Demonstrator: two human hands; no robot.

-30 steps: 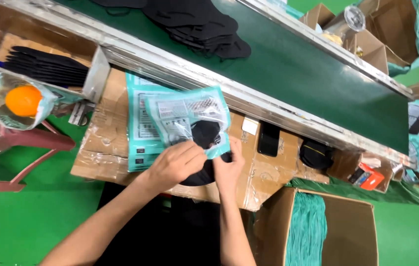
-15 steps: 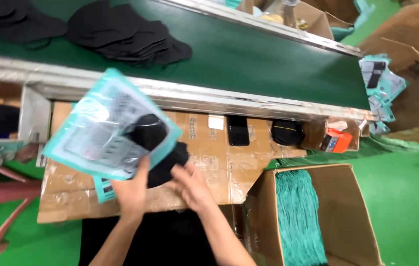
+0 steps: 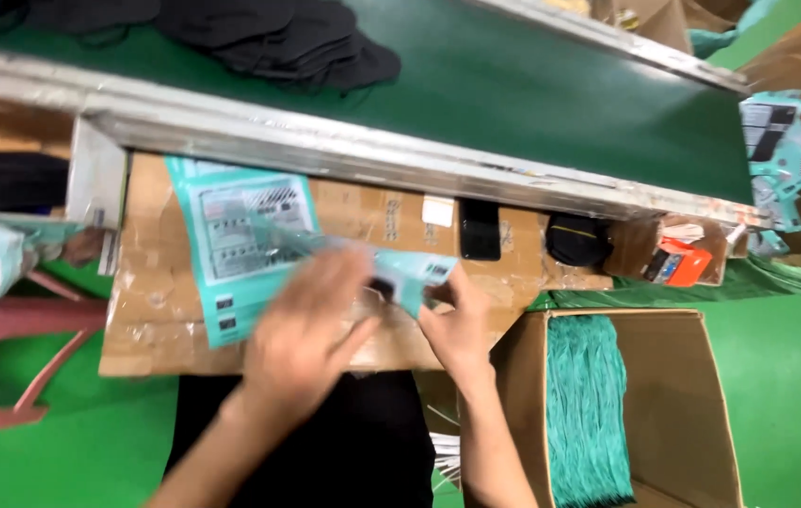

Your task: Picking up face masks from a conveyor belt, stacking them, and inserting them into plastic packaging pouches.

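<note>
Seen from above, the person's left hand (image 3: 302, 329), blurred, is lying spread with loosely opened fingers over a teal packet (image 3: 400, 273), while the right hand (image 3: 457, 325) is pinching that packet's right edge between thumb and fingers. The packet is sitting on a cardboard-covered worktop (image 3: 156, 310), overlapping a stack of teal printed pouches (image 3: 236, 235) lying flat just to its left. Beyond the worktop a green conveyor belt (image 3: 560, 103) is carrying black fabric pieces (image 3: 278, 38), and an open cardboard box (image 3: 692, 395) of teal packets is standing at the right.
</note>
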